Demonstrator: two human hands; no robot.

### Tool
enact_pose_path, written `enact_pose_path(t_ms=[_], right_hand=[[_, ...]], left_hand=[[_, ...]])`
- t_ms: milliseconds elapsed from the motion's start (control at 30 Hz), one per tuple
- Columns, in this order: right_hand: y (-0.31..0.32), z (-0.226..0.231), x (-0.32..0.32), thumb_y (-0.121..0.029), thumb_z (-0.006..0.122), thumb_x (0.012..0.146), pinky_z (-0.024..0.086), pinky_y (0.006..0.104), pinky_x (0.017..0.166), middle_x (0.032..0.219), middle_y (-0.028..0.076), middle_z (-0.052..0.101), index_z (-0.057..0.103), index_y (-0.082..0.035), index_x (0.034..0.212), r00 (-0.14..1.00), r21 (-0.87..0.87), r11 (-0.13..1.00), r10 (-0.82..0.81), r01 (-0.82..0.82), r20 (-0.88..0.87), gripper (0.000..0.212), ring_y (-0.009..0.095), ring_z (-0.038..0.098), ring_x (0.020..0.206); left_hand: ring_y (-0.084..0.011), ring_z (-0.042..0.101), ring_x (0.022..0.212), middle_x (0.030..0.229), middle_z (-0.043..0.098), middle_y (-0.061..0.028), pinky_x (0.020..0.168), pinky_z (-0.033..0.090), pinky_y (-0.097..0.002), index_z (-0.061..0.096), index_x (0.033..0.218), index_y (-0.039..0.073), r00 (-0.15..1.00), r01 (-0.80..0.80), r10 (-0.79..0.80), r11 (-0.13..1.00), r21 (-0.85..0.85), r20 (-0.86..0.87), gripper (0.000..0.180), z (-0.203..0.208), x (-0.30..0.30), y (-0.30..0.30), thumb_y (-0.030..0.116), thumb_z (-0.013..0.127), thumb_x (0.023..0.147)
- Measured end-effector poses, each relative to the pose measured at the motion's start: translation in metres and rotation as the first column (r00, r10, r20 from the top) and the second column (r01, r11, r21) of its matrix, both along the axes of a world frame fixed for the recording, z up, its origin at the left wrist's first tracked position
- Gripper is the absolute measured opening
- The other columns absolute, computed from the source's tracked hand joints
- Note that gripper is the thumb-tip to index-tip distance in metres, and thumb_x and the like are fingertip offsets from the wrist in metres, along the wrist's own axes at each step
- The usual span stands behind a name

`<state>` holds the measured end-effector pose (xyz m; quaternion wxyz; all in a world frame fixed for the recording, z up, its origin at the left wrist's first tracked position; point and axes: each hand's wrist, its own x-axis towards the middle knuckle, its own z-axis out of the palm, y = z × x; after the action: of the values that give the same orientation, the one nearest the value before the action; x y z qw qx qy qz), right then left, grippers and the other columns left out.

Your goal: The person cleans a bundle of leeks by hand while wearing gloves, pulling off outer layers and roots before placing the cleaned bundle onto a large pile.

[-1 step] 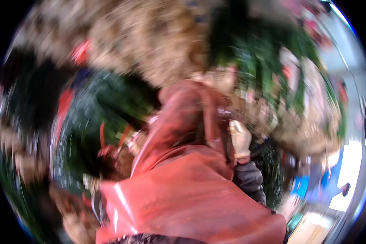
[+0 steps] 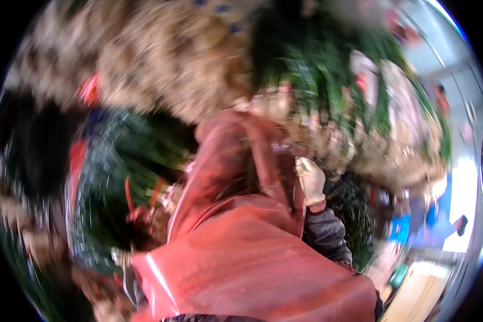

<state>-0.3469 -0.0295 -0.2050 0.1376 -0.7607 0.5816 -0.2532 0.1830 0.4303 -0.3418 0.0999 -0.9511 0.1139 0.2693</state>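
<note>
A red, shiny apron (image 2: 241, 241) covers my front and legs. My right hand (image 2: 312, 180), in a pale glove, hangs at the apron's right edge with its fingers curled in. Whether it holds anything is hidden. My left hand (image 2: 121, 257), also pale-gloved, shows only in part beside the apron's left edge; blur hides its fingers. Just past it lies a heap of long green leafy stalks (image 2: 129, 155), with red ties (image 2: 154, 192) near their pinkish ends. Ahead to the right are more green stalks (image 2: 316, 70) with pale, root-like ends (image 2: 327, 145).
A large tan, fibrous heap (image 2: 172, 59) fills the far left. Pale wrapping (image 2: 405, 107) lies on the right-hand stalks. Dark green netting or leaves (image 2: 354, 220) sit beside my right arm. A blue object (image 2: 399, 229) and a tan board (image 2: 418, 292) stand at the right.
The whole view has swung, so the heaps and stalks sit slightly further left. My right hand stays at the apron's edge, and my left hand has hardly moved.
</note>
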Motion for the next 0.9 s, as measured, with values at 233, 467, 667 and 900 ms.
enact_pose_path(t_ms=[233, 467, 667, 900], right_hand=[[-0.066, 0.067, -0.030, -0.038, 0.062, 0.083, 0.051, 0.0380, 0.074, 0.090, 0.011, 0.065, 0.058, -0.013, 0.121, 0.829, -0.155, 0.965, -0.261, 0.211, -0.494, 0.046, 0.026, 0.063, 0.079], [-0.210, 0.030, -0.010, -0.038, 0.067, 0.082, 0.051, 0.0374, 0.066, 0.095, 0.009, 0.063, 0.053, -0.008, 0.118, 0.683, -0.048, 0.858, -0.439, 0.511, -0.583, 0.049, 0.020, 0.062, 0.077], [-0.225, 0.140, -0.092, -0.050, 0.065, 0.078, 0.051, 0.0418, 0.069, 0.084, 0.015, 0.068, 0.068, -0.008, 0.088, 0.918, 0.242, 0.900, -0.389, 0.362, 0.074, 0.043, 0.032, 0.066, 0.079], [-0.180, 0.130, -0.060, -0.040, 0.061, 0.086, 0.047, 0.0319, 0.058, 0.078, 0.006, 0.066, 0.065, -0.006, 0.093, 0.894, 0.149, 0.948, -0.316, 0.282, 0.319, 0.035, 0.019, 0.061, 0.063]], left_hand=[[-0.0296, 0.040, 0.124, 0.134, 0.042, -0.0153, 0.101, 0.035, -0.0468, 0.038, 0.136, 0.003, 0.961, -0.021, 0.047, 0.995, -0.098, 0.272, 0.059, 0.052, 0.070, -0.059, 0.023, 0.061, 0.087], [-0.0294, 0.049, 0.114, 0.122, 0.053, -0.0164, 0.100, 0.036, -0.0374, 0.053, 0.123, -0.003, 0.943, 0.273, 0.075, 0.386, -0.881, 0.325, 0.039, 0.102, 0.046, -0.251, 0.013, 0.059, 0.087], [-0.0163, 0.053, 0.106, 0.131, 0.050, -0.0108, 0.085, 0.047, -0.0272, 0.059, 0.119, 0.006, 0.900, 0.180, -0.387, -0.086, -0.980, 0.199, 0.034, 0.214, -0.132, -0.453, 0.002, 0.060, 0.085], [-0.0166, 0.058, 0.102, 0.121, 0.058, -0.0098, 0.081, 0.050, -0.0283, 0.061, 0.116, 0.004, 0.369, -0.302, -0.909, 0.083, -0.950, -0.196, 0.029, 0.231, -0.299, -0.535, 0.013, 0.062, 0.088]])
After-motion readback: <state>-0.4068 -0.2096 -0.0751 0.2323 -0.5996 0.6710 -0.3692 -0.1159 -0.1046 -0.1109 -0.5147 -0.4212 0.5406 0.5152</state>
